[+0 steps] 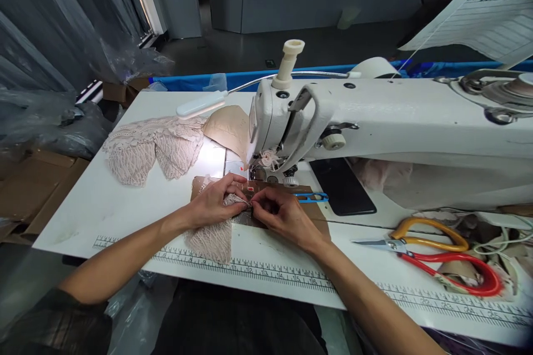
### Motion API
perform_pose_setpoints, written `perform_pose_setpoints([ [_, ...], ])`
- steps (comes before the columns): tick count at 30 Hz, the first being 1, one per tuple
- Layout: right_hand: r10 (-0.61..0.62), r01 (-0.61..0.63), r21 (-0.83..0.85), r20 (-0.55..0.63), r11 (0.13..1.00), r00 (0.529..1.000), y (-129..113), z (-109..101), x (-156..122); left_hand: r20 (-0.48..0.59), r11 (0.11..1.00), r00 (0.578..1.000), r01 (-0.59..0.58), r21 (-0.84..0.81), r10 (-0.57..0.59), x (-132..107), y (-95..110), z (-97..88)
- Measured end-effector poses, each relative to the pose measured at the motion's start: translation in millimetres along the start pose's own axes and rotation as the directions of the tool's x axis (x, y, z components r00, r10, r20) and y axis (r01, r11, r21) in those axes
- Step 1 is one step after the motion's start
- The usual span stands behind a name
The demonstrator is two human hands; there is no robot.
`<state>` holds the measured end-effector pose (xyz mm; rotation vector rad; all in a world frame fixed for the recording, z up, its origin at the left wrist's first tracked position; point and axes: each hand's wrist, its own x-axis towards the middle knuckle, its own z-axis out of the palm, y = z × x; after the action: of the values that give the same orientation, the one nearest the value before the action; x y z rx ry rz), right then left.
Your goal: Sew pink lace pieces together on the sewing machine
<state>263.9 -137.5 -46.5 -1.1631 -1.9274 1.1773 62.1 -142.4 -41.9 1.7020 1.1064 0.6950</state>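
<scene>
My left hand (219,199) pinches a piece of pale pink lace fabric (214,241), whose free end hangs down over the printed ruler. Its edge reaches across to my right hand (281,213), where thumb and forefinger are closed on the lace. Both hands rest over a brown board (314,213) just in front of the needle area of a white sewing machine (300,127). Blue thread snips (311,197) lie beside my right knuckles. Behind my left hand, a beige cup-shaped piece (229,127) leans close to the machine head.
More lace pieces (154,147) lie at the left of the white table (104,205). A lit lamp (202,105) hangs over it. A black phone (343,186) lies under the machine arm. Red-and-yellow-handled scissors (437,255) and fabric scraps are at right. Printed ruler markings (283,274) run along the front edge.
</scene>
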Motion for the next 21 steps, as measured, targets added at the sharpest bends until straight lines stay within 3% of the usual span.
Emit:
perform_pose_setpoints([
  [5, 0.002, -0.004, -0.034, -0.043, 0.999, 0.999, -1.1, 7.6, -0.7, 0.004, 1.0, 1.0, -0.01, 0.025, 0.01, -0.1, 1.6, 1.5],
  [10, 0.01, -0.033, -0.114, -0.196, 0.993, 0.981, 2.5, 11.8, 1.2, 0.019, 1.0, 1.0, -0.004, 0.021, 0.004, 0.5, 3.9, 0.7],
  [17, 0.004, -0.004, 0.062, -0.002, 0.998, 1.0, -1.0, 1.7, -1.7, 0.022, 0.997, 0.999, -0.031, -0.076, 0.033, 1.8, -0.3, -0.8],
  [21, -0.206, 0.206, -0.013, -0.036, 0.979, 0.978, -2.9, 7.3, -5.2, 0.042, 0.99, 0.993, -0.11, -0.086, 0.114, 2.0, 0.2, -1.8],
])
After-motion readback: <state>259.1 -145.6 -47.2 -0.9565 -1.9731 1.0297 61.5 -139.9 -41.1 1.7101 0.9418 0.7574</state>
